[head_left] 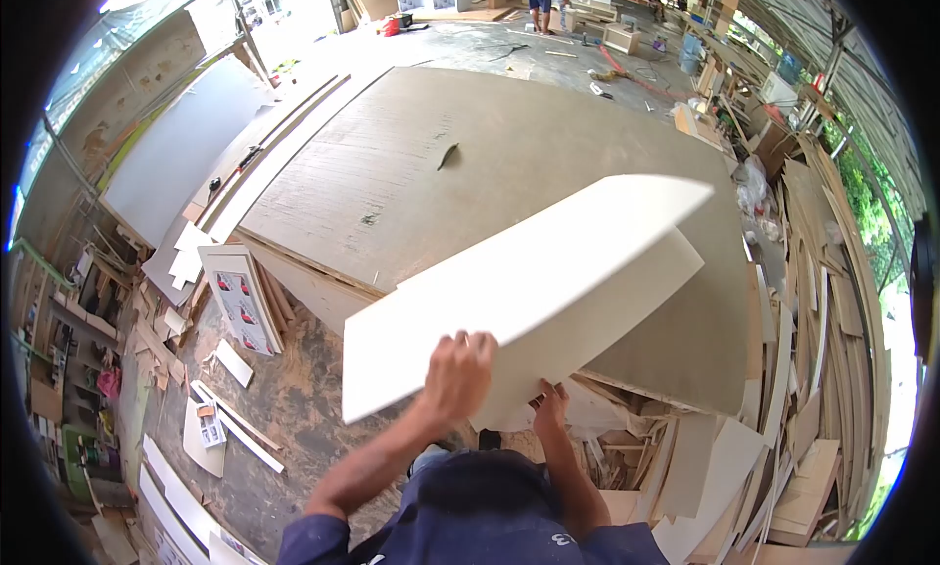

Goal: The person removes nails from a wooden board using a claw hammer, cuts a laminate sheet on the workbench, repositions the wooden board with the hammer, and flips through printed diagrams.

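Observation:
A long white panel point(519, 266) is raised at a slant in front of me, above the big worktable. My left hand point(458, 374) is closed on its near edge, fingers curled over it. Under that edge a second white panel point(617, 306) angles downward; whether the two are joined I cannot tell. My right hand point(550, 403) grips the lower edge of this second panel, its fingers partly hidden. Beneath both lies the broad grey-brown tabletop point(534, 115), with a small dark curved piece point(447, 156) on it.
Framed panels with red prints point(240, 296) lean against the table's left side. Offcuts and strips point(235, 438) litter the floor at left. Long boards point(822, 301) are stacked along the right. Far back, a person point(544, 2) bends over near some wooden boxes point(620, 38).

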Available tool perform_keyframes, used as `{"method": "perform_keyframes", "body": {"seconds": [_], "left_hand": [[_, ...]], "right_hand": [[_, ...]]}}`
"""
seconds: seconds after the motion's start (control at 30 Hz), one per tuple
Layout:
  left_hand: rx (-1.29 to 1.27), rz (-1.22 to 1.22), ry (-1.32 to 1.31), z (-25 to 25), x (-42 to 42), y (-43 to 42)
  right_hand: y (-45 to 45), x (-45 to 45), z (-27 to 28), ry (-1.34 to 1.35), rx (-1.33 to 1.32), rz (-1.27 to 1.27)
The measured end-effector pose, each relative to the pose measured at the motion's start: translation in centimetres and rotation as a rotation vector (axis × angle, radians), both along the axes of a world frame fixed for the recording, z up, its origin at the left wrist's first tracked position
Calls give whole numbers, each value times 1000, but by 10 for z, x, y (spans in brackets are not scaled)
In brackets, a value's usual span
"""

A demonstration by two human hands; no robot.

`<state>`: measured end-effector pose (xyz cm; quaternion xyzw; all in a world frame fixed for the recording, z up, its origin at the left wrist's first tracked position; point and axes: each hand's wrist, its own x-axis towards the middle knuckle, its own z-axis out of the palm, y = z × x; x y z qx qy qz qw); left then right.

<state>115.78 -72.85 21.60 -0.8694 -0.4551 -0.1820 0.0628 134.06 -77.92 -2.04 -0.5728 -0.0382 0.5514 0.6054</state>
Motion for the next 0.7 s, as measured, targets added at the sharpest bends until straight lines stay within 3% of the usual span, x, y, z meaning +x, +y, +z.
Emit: {"method": "perform_keyframes", "body": {"seconds": [0.17, 0.23, 0.3, 0.33, 0.4, 0.47, 0.5, 0.57, 0.63, 0.67, 0.7], "left_hand": [[-183, -40, -49, -104, -1, -72], [-220, -47, -51, -139, -9, -81], [-256, -54, -52, -154, -19, -85], [-350, -55, -67, -156, -21, -87], [-441, -27, -92, -163, -28, -94], [-324, 210, -344, -156, -40, -102], [-269, 520, -312, -163, -50, -104], [-215, 1069, -344, -179, -82, -107], [-506, 1450, -713, -190, -116, -111], [-493, 1481, -729, -189, -134, -113], [-823, 1185, -1145, -189, -153, -115]], "right_hand": [[-14, 5, 10, 79, 136, -43], [-19, 7, -8, 136, 40, -96], [-23, 6, -8, 507, 290, -85], [-30, 9, -4, 557, 142, -164], [-29, 13, -3, 439, 186, -122], [-25, 19, -9, 330, 232, -81], [-24, 21, -9, 331, 228, -52], [-24, 20, -1, 65, 208, 45], [-29, 22, 8, 138, 256, 80], [-33, 23, 9, 149, 267, 91], [-37, 24, 9, 160, 278, 102]]}}
